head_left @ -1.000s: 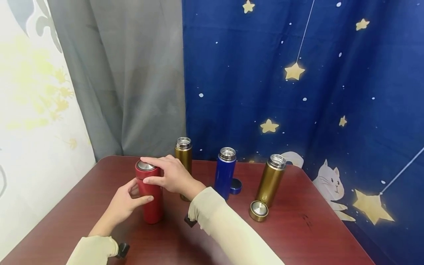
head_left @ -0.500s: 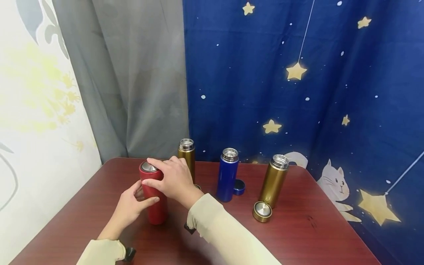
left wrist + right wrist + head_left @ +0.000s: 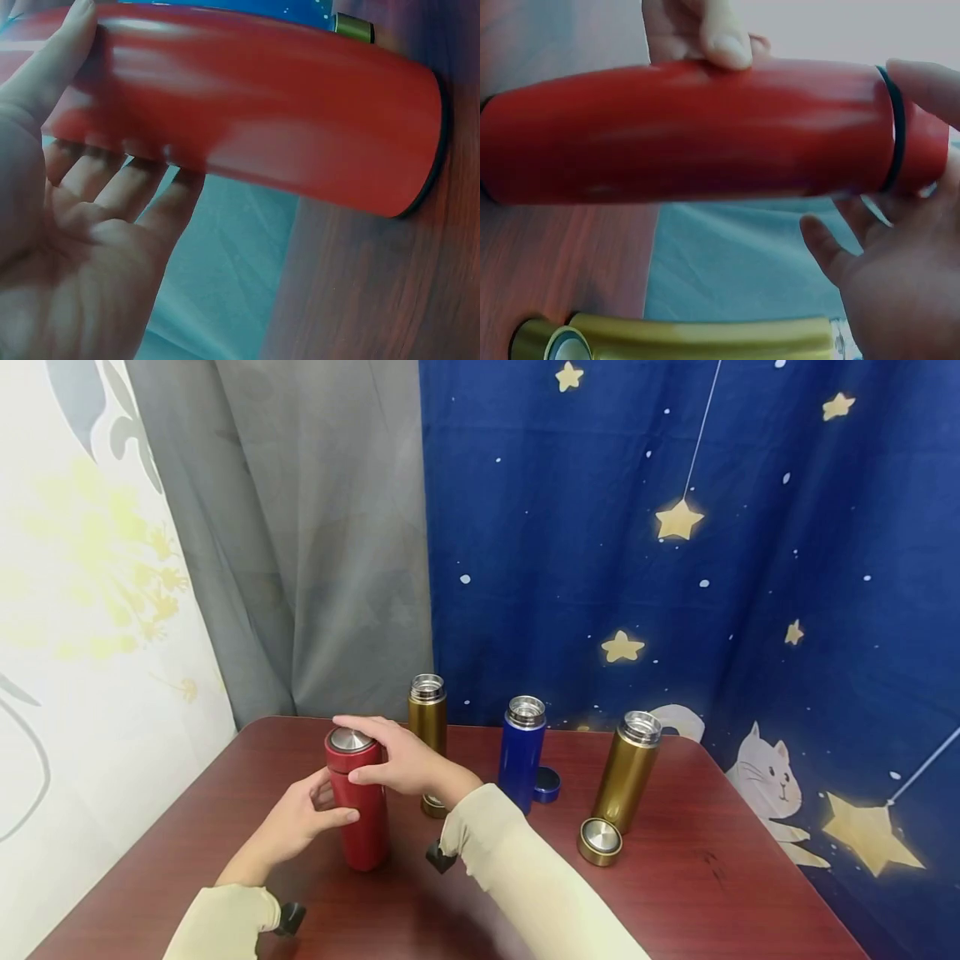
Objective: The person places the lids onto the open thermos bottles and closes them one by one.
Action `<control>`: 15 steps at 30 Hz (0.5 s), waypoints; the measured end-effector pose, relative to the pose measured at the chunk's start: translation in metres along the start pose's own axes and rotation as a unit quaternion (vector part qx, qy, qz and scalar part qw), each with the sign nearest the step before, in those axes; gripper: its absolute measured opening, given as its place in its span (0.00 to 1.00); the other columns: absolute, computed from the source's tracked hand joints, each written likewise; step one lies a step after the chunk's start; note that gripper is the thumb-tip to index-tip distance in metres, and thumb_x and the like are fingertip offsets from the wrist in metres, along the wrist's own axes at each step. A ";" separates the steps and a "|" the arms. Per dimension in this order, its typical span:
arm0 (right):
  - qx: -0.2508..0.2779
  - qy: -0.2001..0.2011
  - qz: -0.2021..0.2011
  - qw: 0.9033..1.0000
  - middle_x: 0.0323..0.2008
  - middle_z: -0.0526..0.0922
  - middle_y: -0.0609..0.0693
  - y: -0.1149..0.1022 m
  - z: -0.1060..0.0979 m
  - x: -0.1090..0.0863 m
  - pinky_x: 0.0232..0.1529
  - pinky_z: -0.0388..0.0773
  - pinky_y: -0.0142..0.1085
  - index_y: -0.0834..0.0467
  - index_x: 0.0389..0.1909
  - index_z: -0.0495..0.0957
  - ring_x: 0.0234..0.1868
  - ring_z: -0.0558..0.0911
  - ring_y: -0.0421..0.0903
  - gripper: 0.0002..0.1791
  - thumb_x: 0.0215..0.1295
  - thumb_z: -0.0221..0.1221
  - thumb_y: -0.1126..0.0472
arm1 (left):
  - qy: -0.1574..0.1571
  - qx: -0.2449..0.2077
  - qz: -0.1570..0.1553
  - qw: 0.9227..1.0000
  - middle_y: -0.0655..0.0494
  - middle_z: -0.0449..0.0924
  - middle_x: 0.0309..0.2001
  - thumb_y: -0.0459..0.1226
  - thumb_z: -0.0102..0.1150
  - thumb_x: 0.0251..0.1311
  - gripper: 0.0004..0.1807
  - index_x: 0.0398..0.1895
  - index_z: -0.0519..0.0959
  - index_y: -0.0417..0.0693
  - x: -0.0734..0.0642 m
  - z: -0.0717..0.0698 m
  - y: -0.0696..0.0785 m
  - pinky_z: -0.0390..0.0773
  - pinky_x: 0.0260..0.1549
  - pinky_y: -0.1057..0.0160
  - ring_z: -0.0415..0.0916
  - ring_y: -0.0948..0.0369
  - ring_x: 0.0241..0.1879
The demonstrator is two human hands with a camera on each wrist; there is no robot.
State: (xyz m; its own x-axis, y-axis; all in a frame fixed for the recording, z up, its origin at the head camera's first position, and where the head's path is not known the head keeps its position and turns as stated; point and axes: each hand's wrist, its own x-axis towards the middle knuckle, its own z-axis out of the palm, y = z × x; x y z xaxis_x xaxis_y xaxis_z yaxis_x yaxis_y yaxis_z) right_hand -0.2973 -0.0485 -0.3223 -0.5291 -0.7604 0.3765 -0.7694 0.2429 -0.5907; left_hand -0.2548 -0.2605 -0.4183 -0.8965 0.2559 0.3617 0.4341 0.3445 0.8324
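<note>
Because its wall looks like coated metal, the red flask (image 3: 366, 827) should handle as stiff and fairly sturdy, with a smooth skin that may slip under damp fingers; its weight is probably moderate, though what it contains, if anything, cannot be told. It stands on the counter (image 3: 187, 827), upright or nearly so, and the sound holds seem to be mid-body, to steady it, and the side wall of the lid (image 3: 349, 747), where a twist would bite. That is roughly how the hands lie: the left hand (image 3: 296, 814) has thumb and fingers curled to opposite sides of the body, and the right hand (image 3: 408, 762) pinches round the top, fingers at the lid and thumb near the seam.

Only the head view clearly gives the lid's steel top and looks into the mouths of the blue flask (image 3: 521, 760), the right-hand gold flask (image 3: 626, 777) and the rear gold flask (image 3: 427, 718). The right wrist view brings out a dark ring (image 3: 897, 131) between body and lid, while the left wrist view shows fingers meeting the body's far side and a dark rim (image 3: 445, 135) where the base meets the counter; whether the lid is fully tightened, none of the views settles
</note>
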 end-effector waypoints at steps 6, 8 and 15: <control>0.070 -0.015 0.008 0.997 0.62 0.74 0.44 0.007 -0.007 -0.001 0.56 0.70 0.27 0.49 0.71 0.66 0.59 0.71 0.33 0.37 0.60 0.67 0.60 | 0.002 -0.025 0.004 1.000 0.36 0.74 0.58 0.33 0.69 0.55 0.39 0.69 0.62 0.34 0.001 0.002 -0.001 0.80 0.44 0.64 0.78 0.54 0.53; 0.063 -0.010 0.017 0.998 0.60 0.76 0.42 0.007 -0.007 -0.001 0.53 0.71 0.26 0.47 0.70 0.67 0.57 0.73 0.32 0.37 0.59 0.68 0.58 | 0.012 -0.024 0.004 1.000 0.37 0.75 0.58 0.33 0.70 0.55 0.39 0.68 0.63 0.35 0.000 0.003 -0.001 0.80 0.43 0.64 0.79 0.58 0.52; -0.058 0.036 0.025 0.997 0.57 0.79 0.41 0.001 0.000 -0.001 0.49 0.70 0.22 0.44 0.68 0.70 0.54 0.74 0.33 0.37 0.56 0.70 0.49 | 0.036 -0.019 -0.001 0.999 0.37 0.77 0.55 0.33 0.72 0.53 0.39 0.67 0.65 0.36 -0.003 0.006 0.004 0.81 0.41 0.65 0.80 0.67 0.48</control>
State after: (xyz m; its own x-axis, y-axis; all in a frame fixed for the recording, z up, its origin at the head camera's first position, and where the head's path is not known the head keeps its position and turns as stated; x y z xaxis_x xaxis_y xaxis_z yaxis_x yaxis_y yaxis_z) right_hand -0.2976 -0.0475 -0.3235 -0.5899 -0.7005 0.4016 -0.7749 0.3516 -0.5252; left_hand -0.2496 -0.2543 -0.4191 -0.9018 0.1889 0.3887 0.4303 0.3101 0.8477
